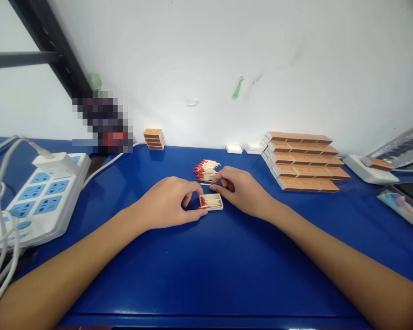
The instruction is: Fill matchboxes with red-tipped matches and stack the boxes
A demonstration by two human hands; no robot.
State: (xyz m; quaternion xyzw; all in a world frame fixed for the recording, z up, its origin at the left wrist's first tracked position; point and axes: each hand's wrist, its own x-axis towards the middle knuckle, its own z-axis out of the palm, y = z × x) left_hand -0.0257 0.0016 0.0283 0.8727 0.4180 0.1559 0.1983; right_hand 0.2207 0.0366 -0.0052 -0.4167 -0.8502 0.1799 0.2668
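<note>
A small white matchbox tray [221,206] with several red-tipped matches in it lies on the blue table. My left hand [174,201] grips the left end of this tray between thumb and finger. Just above and right of the tray, my right hand [239,190] has its thumb and index finger pinched on a single match [205,184], whose stick points left. A loose pile of red-headed matches [206,170] lies right behind the hands, heads mostly to the left.
Stacked orange matchboxes [299,160] stand at the right rear, a smaller stack [154,139] at the left rear. White trays [234,149] lie by the wall. A power strip [41,197] with cables is at left; a white adapter [368,169] and a phone [411,195] are at right.
</note>
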